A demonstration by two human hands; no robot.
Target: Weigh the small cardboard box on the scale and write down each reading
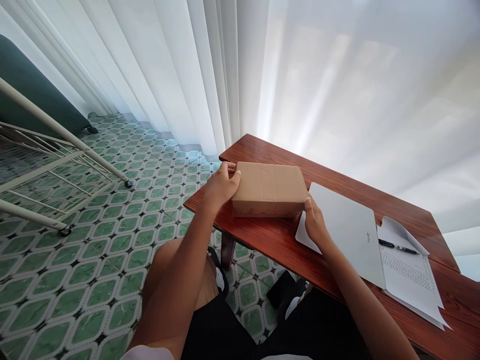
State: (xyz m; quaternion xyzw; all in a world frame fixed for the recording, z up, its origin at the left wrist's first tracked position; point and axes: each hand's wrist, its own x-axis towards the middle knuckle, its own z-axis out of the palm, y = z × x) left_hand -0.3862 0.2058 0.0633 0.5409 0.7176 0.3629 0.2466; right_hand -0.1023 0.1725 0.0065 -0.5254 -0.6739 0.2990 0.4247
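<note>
A closed brown cardboard box, with a strip of tape across its top, rests on the left part of the reddish wooden table. My left hand grips the box's left end, thumb near the top edge and fingers partly hidden behind it. At the opposite end, my right hand holds the lower right corner, with its thumb on the side and the other fingers mostly out of sight. Just under and beside my right hand lies a flat silver laptop, its lid closed.
Handwritten papers with a dark pen on them lie right of the laptop. White curtains hang behind the table. A wheeled metal rack stands at left on the green tiled floor. My legs are beneath the table's front edge.
</note>
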